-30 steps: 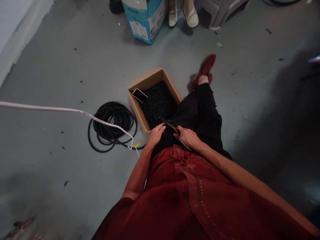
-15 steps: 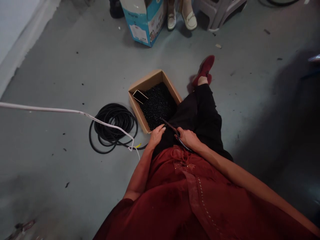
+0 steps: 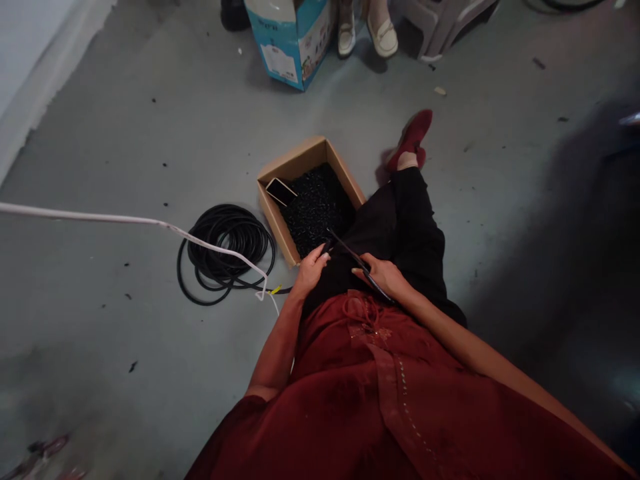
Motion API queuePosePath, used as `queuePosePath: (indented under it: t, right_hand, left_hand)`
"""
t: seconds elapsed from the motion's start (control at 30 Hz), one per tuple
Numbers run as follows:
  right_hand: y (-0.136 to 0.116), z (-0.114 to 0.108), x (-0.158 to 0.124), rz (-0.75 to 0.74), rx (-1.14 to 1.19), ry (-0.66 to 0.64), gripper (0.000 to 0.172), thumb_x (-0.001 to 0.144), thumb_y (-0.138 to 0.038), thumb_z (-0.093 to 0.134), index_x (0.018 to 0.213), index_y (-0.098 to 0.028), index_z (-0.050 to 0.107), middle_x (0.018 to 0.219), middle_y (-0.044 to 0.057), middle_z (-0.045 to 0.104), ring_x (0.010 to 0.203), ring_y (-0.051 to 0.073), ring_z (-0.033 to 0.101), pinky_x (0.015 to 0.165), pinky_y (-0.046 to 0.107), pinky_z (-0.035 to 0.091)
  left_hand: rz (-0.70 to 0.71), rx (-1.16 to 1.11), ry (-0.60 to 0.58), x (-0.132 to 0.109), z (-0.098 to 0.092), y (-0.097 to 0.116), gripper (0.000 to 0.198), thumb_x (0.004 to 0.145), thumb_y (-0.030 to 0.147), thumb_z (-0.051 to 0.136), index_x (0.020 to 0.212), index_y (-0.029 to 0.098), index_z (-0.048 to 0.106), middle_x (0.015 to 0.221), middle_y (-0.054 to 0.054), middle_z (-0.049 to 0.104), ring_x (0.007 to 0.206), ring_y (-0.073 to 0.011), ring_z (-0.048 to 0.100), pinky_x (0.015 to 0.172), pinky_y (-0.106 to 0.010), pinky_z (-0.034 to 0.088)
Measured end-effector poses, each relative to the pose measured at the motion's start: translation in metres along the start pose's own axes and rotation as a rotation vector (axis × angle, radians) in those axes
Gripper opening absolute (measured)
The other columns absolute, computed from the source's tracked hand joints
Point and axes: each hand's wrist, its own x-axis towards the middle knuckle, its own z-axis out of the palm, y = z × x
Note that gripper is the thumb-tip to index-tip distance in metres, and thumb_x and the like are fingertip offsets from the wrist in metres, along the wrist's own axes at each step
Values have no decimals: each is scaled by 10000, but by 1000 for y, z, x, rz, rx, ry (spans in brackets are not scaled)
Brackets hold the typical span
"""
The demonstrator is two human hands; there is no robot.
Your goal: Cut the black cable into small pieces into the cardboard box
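Note:
My left hand [image 3: 311, 272] is closed on the end of a black rubber hose, whose tip pokes out beside the thumb. The hose runs behind my left forearm to a loose black coil [image 3: 227, 248] on the floor. My right hand [image 3: 384, 275] grips a pair of scissors [image 3: 349, 249], their slim blades pointing up and left, just right of the hose tip. How far the blades are apart I cannot tell. Beyond both hands stands an open cardboard box [image 3: 291, 160], holding many small black pieces [image 3: 317, 203] and a phone-like dark rectangle [image 3: 281, 192] leaning inside.
A white cable [image 3: 100, 217] crosses from the left over the coil, near a yellow tag [image 3: 276, 290]. A blue and white carton [image 3: 277, 47], another person's feet in white shoes [image 3: 384, 39] and a grey plastic stool [image 3: 425, 27] are at the top. Black scraps dot the floor.
My right hand and the scissors have shifted slightly right, and the blades have drawn away from the hose tip. The left hand stays nearly in place, still gripping the hose.

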Motion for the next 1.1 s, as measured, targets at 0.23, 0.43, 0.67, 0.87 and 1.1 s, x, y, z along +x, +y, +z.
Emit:
queuePosePath:
  t: [0.23, 0.43, 0.67, 0.87, 1.1]
  right_hand:
    - [9, -6, -12, -105, 59, 23, 473, 813, -570, 427, 1141, -240, 510, 1006, 73, 626, 879, 212, 587, 671, 254, 386]
    - [10, -8, -24, -98, -50, 47, 543, 822, -622, 355, 1205, -263, 492, 1012, 81, 622, 897, 229, 578, 705, 287, 396]
    - [8, -8, -22, -120, -69, 47, 517, 816, -590, 405, 1182, -236, 500, 1007, 90, 606, 881, 220, 573, 704, 289, 399]
    - [1, -9, -21, -119, 4, 53, 487, 806, -548, 460, 1156, -211, 501, 1009, 91, 599, 880, 214, 568, 710, 284, 397]
    - [-6, -12, -20, -128, -4, 33, 487, 810, -576, 432, 1126, -213, 505, 1010, 90, 595, 887, 214, 569, 714, 278, 397]
  left_hand:
    - [-67, -192, 50, -4, -5, 9, 404, 776, 326, 557, 1135, 142, 545, 871, -49, 647, 672, -87, 556, 685, -227, 457]
    - [-2, -42, 117, -8, -9, 21, 406, 801, 350, 526, 1158, 159, 554, 982, -72, 655, 752, -112, 593, 789, -268, 456]
    - [39, 40, 135, -6, -9, 23, 410, 819, 353, 493, 1176, 160, 557, 1004, -77, 661, 904, -154, 593, 879, -299, 424]
    - [18, 31, 122, -7, -10, 28, 394, 807, 346, 508, 1151, 170, 582, 1009, -65, 665, 925, -158, 588, 885, -298, 419]
    - [-12, -1, 114, -9, -5, 29, 388, 776, 373, 550, 1099, 167, 613, 1028, -57, 661, 862, -165, 605, 790, -277, 464]
